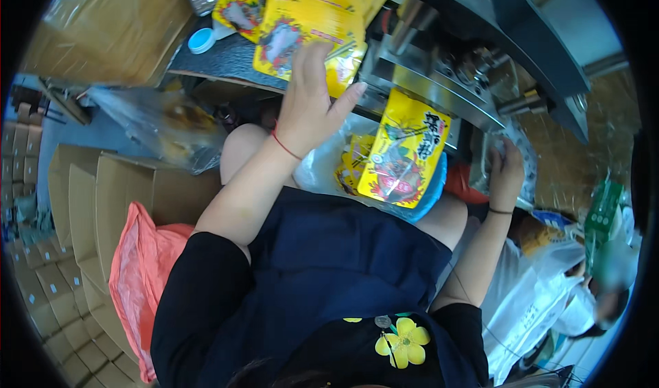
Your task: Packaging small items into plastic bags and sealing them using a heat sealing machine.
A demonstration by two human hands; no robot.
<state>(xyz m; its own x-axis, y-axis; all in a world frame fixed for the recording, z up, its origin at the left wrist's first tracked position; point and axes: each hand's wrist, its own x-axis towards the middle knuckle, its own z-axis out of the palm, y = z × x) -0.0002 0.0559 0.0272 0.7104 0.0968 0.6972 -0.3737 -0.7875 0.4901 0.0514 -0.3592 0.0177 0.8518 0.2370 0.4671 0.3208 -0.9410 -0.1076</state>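
My left hand is over the front edge of a pile of flat yellow pouches on the bench. Its fingers are stretched out, the thumb stands apart, and the fingertips lie at the pouches. One yellow pouch hangs from the metal jaw of a press-like machine, above a blue basin at my lap. More yellow packaging shows behind that pouch. To the right of the machine, my right hand has curled fingers at some clear plastic; what they hold is too small to make out.
A blue round lid lies at the bench's left. Opened cardboard boxes and a pink plastic bag stand at my left. White plastic sacks are at the right, near another person. The machine's dark frame overhangs the upper right.
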